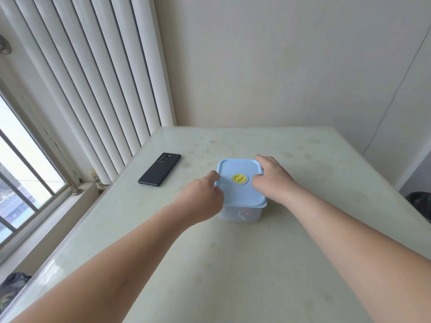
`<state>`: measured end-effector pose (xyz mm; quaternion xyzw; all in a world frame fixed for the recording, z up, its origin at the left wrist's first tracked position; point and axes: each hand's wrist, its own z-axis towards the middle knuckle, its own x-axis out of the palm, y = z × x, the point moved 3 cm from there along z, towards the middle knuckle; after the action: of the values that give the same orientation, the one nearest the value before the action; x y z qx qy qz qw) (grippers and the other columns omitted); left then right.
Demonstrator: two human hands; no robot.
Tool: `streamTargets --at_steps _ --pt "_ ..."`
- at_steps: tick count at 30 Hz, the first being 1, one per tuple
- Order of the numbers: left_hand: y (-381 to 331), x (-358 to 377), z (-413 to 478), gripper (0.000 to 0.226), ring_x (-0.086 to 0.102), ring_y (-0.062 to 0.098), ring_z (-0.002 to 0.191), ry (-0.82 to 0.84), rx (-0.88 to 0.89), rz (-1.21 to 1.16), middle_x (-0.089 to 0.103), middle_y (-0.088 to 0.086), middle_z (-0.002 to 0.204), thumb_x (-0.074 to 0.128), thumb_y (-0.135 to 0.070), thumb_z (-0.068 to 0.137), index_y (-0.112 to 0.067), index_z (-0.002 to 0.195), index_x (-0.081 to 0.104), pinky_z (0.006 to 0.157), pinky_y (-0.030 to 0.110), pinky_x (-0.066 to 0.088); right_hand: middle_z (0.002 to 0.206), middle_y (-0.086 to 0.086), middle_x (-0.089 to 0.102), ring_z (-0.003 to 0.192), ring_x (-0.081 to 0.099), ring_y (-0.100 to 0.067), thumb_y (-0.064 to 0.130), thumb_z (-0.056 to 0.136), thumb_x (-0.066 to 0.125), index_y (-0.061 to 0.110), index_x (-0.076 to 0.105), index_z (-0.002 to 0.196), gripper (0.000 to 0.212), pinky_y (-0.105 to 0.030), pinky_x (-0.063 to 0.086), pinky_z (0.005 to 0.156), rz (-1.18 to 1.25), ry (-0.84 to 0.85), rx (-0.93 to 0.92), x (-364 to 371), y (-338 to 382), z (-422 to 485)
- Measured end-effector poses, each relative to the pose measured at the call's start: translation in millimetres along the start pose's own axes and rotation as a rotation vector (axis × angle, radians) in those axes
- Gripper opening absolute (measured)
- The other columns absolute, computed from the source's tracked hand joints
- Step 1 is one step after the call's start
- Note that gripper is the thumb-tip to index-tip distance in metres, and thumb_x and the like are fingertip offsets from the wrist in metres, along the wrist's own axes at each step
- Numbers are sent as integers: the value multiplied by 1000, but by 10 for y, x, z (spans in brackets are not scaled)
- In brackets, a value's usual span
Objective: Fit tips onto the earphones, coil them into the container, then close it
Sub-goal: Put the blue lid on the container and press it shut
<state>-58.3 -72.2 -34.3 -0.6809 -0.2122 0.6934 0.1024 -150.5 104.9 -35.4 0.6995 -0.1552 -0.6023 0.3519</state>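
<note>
Nearest, two bare forearms reach out over the pale table point(210, 264). Midway across it stands the translucent container point(240, 214); something coiled shows faintly through its near wall, too blurred to name. The blue lid point(242, 195) sits on top, with a round yellow knob point(239, 178) at its centre. The left hand point(203, 197) curls round the lid's left edge, thumb on top. The right hand point(271, 180) clasps the right edge, thumb on the lid and fingers down its far side. Farther left, a dark phone point(159, 169) lies flat, well apart. Beyond stands a white radiator point(112, 89).
</note>
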Motion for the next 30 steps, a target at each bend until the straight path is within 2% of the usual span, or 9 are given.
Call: streamTargets --at_steps 2,4,6,12,20,23,25,27,30 --pt "4 -79 95 38 61 25 97 -3 29 77 64 1 114 45 -29 97 -24 134 51 79 36 52 152 6 40 141 38 -20 13 87 40 12 49 140 53 -30 34 105 -14 46 -37 16 9 62" --pt "-8 -154 208 46 57 24 116 30 83 124 51 -1 144 53 -32 95 -23 140 49 92 34 48 123 0 52 115 51 -28 15 78 35 5 54 104 34 -30 39 82 -13 27 -70 44 -22 122" --pt "-44 -178 280 67 43 21 143 119 123 98 23 -9 169 53 -32 95 -26 158 32 109 31 39 112 0 50 104 51 -30 12 80 34 4 50 98 25 -30 36 73 14 1 -77 65 -114 169" --pt "8 -104 410 62 33 14 151 167 116 -10 9 -22 171 44 -32 101 -34 162 30 117 27 29 133 28 42 118 42 2 7 98 34 21 51 145 52 -14 29 93 218 18 -77 74 -183 157" --pt "48 76 301 62 19 12 157 175 112 -101 -7 -16 173 29 -28 107 -35 165 10 108 17 20 164 16 19 143 31 -9 23 104 39 39 15 160 63 -28 28 108 425 -8 77 114 -187 -3" --pt "43 35 216 64 28 15 153 164 33 -268 9 -8 173 35 -25 107 -41 164 10 104 18 24 154 -3 45 137 48 -23 44 99 52 24 32 155 62 -38 40 110 447 -119 182 78 -245 -163" --pt "68 2 140 64 47 17 134 87 -52 -384 33 -6 165 45 -33 107 -41 164 17 98 23 36 122 -7 67 105 65 -26 57 89 57 10 56 130 63 -44 50 99 452 -118 206 83 -325 -284" --pt "119 -41 53 62 59 22 126 22 -117 -419 54 -1 151 52 -39 104 -30 161 31 100 32 49 96 -14 70 77 58 -18 64 75 58 1 60 112 73 -52 56 91 470 -85 216 88 -372 -413" --pt "147 -51 -53 39 77 28 92 67 -210 -465 72 13 111 56 -26 97 -7 131 60 80 45 65 110 -22 65 73 57 -14 55 74 61 -4 60 103 66 -53 56 93 458 -28 207 120 -359 -572"
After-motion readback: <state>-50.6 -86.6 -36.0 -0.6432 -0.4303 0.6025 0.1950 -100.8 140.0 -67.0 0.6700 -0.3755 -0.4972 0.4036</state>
